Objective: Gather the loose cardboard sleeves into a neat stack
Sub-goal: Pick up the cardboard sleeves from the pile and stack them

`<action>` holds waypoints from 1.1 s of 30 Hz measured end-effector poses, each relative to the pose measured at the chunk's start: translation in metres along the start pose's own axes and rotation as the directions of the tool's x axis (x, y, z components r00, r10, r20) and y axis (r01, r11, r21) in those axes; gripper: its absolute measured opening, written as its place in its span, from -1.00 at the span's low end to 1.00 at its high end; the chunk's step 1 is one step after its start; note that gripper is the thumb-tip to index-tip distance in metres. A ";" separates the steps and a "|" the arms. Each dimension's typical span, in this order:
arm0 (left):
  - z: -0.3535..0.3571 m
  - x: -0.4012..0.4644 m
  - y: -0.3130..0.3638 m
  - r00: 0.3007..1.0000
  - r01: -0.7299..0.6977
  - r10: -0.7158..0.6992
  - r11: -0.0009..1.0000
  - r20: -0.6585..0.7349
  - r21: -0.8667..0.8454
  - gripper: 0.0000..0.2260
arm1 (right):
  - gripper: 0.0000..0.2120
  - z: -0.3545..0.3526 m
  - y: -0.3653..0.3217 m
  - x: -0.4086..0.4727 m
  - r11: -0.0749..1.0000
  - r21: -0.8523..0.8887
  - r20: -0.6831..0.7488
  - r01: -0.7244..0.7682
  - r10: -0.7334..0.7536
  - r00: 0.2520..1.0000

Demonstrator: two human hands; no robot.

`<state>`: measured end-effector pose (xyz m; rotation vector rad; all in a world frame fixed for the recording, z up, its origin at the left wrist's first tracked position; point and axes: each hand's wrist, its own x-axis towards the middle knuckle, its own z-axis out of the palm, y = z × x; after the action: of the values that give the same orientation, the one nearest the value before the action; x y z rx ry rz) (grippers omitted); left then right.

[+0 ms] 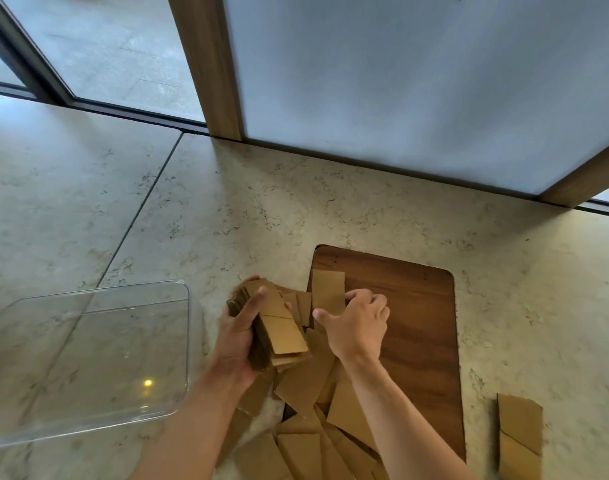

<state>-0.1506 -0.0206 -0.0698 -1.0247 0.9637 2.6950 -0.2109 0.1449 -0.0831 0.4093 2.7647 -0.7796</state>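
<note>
My left hand (239,336) grips a thick stack of brown cardboard sleeves (279,327), thumb over its top and fingers round its far end. Just to its right, my right hand (356,323) reaches onto a single flat sleeve (327,289) lying at the wooden board's left edge, fingertips curled on its right side, thumb spread out. Several loose sleeves (306,382) lie scattered in a pile under and below both hands, down to the bottom of the view. One more sleeve (519,441) lies apart at the lower right.
A dark wooden board (421,306) lies on the pale stone floor (227,209). A clear plastic bin (88,358) sits to the left. A frosted panel with a wooden frame (400,81) stands behind.
</note>
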 end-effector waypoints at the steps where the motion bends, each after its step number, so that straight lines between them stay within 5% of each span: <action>1: 0.001 -0.002 0.000 1.000 0.007 -0.007 1.000 -0.001 0.006 -0.40 | -0.43 -0.005 0.001 0.007 0.997 0.074 0.005 -0.008 0.008 1.000; 4: -0.001 -0.008 0.001 0.999 0.043 -0.043 0.999 0.020 -0.003 -0.44 | -0.62 -0.033 0.003 0.022 0.910 0.408 0.042 -0.071 0.059 0.997; 7: -0.004 -0.014 0.008 0.988 0.131 -0.131 0.991 0.078 0.009 -0.48 | -0.61 -0.074 0.008 0.022 0.819 0.574 0.222 0.003 -0.159 0.962; 8: -0.004 -0.016 0.011 0.977 0.186 -0.190 0.981 0.096 0.055 -0.44 | -0.57 -0.087 0.008 0.022 0.797 0.604 0.333 0.030 -0.286 0.899; 10: 0.000 -0.018 0.015 0.939 0.291 -0.324 0.928 0.119 0.235 -0.33 | -0.62 -0.109 -0.001 0.016 0.825 0.542 0.564 0.161 -0.500 0.657; 12: 0.007 -0.021 0.016 0.887 0.336 -0.425 0.862 0.180 0.379 -0.24 | -0.75 -0.112 -0.019 0.006 0.834 0.339 0.738 0.436 -0.523 0.426; 13: 0.010 -0.022 0.015 0.854 0.349 -0.464 0.846 0.235 0.403 -0.19 | -0.77 -0.106 -0.028 0.004 0.799 0.252 0.761 0.546 -0.512 0.399; 15: 0.014 -0.027 0.011 0.814 0.377 -0.502 0.840 0.294 0.389 -0.08 | -0.75 -0.092 -0.040 -0.001 0.742 0.199 0.662 0.640 -0.583 0.471; 18: 0.008 -0.031 0.007 0.838 0.407 -0.475 0.872 0.268 0.274 -0.01 | -0.40 -0.077 -0.034 -0.016 0.763 0.348 0.343 0.545 -0.645 0.683; 20: 0.010 -0.032 0.004 0.869 0.376 -0.436 0.890 0.236 0.258 -0.08 | -0.26 -0.070 -0.023 -0.029 0.785 0.464 0.207 0.410 -0.546 0.812; 22: 0.017 -0.032 -0.002 0.919 0.301 -0.351 0.918 0.177 0.260 -0.18 | -0.20 -0.064 -0.012 -0.044 0.814 0.551 0.225 0.182 -0.355 0.907; 24: 0.027 -0.029 -0.010 0.977 0.139 -0.167 0.971 0.132 0.194 -0.25 | -0.21 -0.060 0.001 -0.056 0.731 0.646 0.465 -0.221 -0.147 0.873; 26: 0.041 -0.025 -0.016 0.990 -0.104 0.083 0.977 0.115 0.186 -0.28 | -0.29 -0.057 0.018 -0.065 0.434 0.625 0.762 -0.650 -0.155 0.629; 28: 0.054 -0.019 -0.020 0.936 -0.351 0.308 0.863 0.172 0.364 -0.34 | -0.40 -0.059 0.033 -0.068 0.203 0.550 0.826 -0.810 -0.277 0.491; 31: 0.072 -0.008 -0.024 0.880 -0.458 0.293 0.729 0.374 0.508 -0.39 | -0.39 -0.067 0.049 -0.052 -0.096 0.627 0.720 -0.773 -0.307 0.622; 33: 0.080 0.002 -0.020 0.854 -0.472 0.210 0.694 0.475 0.543 -0.48 | -0.44 -0.073 0.058 -0.034 -0.079 0.784 0.568 -0.616 -0.313 0.762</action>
<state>-0.1909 0.0429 -0.0357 -0.1690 1.9499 2.3177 -0.1715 0.2249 -0.0397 0.5416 0.8368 -2.3098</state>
